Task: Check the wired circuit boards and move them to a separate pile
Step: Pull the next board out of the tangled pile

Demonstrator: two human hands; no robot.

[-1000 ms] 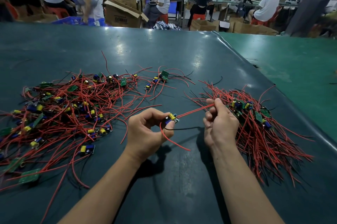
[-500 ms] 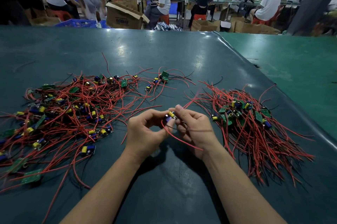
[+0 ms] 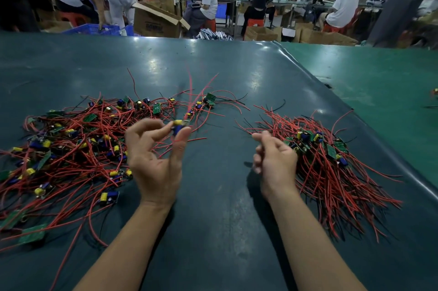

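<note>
With the left hand pinching one circuit board and the right hand loosely curled, apparently empty, turn it slowly to inspect each solder joint.

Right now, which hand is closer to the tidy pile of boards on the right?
Right. The right hand sits at the tidy pile's left edge; the left hand is farther left, holding one board.

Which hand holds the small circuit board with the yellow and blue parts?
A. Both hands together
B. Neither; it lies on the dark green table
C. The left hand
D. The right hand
C: the left hand pinches the small circuit board between thumb and fingers above the table, while the right hand is apart from it, near the right pile of red-wired boards.
</note>
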